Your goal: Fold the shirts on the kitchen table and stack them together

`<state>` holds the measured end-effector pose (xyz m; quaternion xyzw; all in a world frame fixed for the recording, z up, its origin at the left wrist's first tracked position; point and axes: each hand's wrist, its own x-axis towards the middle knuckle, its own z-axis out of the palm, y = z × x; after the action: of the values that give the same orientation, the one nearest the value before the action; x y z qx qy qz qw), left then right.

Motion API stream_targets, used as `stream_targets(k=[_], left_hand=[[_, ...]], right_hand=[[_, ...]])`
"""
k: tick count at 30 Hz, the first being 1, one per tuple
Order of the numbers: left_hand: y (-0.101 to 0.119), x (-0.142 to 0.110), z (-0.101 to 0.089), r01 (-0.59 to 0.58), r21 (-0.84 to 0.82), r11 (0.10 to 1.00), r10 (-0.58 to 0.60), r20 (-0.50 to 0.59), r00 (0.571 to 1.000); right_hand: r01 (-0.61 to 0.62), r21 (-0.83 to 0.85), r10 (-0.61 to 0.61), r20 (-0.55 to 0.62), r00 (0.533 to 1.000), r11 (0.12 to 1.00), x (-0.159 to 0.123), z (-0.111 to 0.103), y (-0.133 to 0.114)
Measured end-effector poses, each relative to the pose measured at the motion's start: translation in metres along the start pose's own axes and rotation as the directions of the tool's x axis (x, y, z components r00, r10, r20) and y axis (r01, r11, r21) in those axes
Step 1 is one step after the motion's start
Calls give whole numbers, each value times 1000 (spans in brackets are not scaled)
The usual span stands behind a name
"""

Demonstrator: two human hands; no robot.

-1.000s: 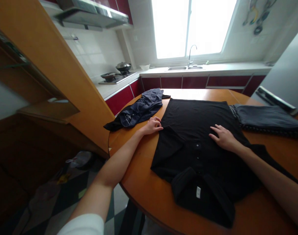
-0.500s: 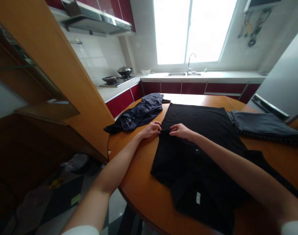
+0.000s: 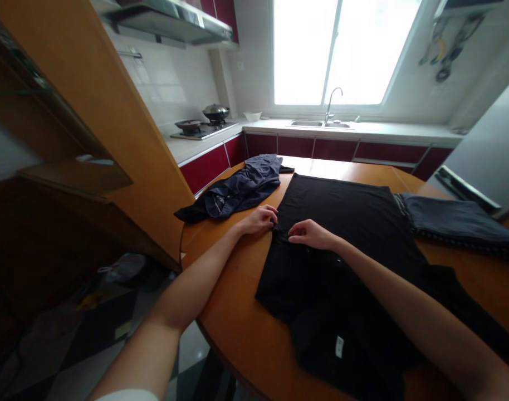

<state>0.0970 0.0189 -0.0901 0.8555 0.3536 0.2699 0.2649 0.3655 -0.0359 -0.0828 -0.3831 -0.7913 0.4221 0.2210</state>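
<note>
1. Black shirt [image 3: 342, 200] lay spread on bench [image 3: 231, 289].
2. Left hand [image 3: 259, 219]: narrow grip, pinching shirt's left edge. Right hand [image 3: 311, 234]: fingers curled over shirt, hold on cloth unclear.
3. Far beyond shirt, leftward: lidded wok [image 3: 216, 113], pan [image 3: 188, 126], pale bowl [image 3: 252, 116]; contents hidden.
4. Navy garment [image 3: 246, 186] left of shirt; folded clothes [image 3: 459, 217] right.

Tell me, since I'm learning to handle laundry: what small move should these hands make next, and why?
I'd probably smooth the black fabric shirt with the right hand while the left hand steadies its edge: the cloth looks slightly rumpled between them, whereas its far end lies nearly flat.
</note>
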Motion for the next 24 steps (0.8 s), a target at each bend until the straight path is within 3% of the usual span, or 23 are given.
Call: stream_targets(k=[5, 8, 12, 17, 21, 24], left_hand=[[3, -1, 0, 18, 18, 1000, -17, -5, 1000], [4, 0, 0, 15, 31, 999, -16, 5, 1000], [5, 0, 0, -7, 60, 998, 7, 11, 1000], [4, 1, -1, 17, 165, 986, -22, 33, 999], [4, 1, 0, 64, 204, 977, -68, 13, 998], [5, 1, 2, 68, 219, 973, -72, 11, 997]], right_hand=[[-32, -299, 8, -83, 996, 954, -14, 10, -20], [-70, -529, -6, -142, 990, 846, -24, 17, -37], [-70, -680, -30, -134, 991, 729, -31, 29, -51], [-118, -674, 13, -158, 987, 729, -30, 34, -54], [-292, -506, 127, -336, 933, 811, -24, 24, -47], [-399, -455, 247, -358, 901, 796, -22, 14, -39]])
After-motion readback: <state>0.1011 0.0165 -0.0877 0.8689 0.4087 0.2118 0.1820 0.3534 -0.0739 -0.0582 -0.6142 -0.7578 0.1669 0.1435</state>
